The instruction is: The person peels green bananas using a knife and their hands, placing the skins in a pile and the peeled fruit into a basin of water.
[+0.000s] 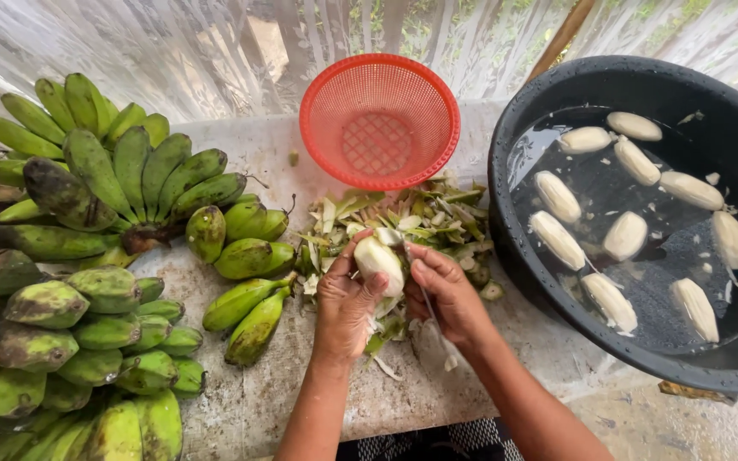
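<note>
My left hand (345,300) grips a pale, mostly peeled banana (381,260) upright over the work surface. My right hand (448,294) is closed around a small knife (425,299) whose blade rests against the banana's right side. Just beyond both hands lies a heap of green peel strips (424,213). Loose green bananas (248,256) lie to the left of my left hand.
Big bunches of green bananas (100,183) fill the left side. An empty red mesh basket (379,119) stands at the back. A black tub (514,248) of water at the right holds several peeled bananas (557,239). A lace curtain hangs behind.
</note>
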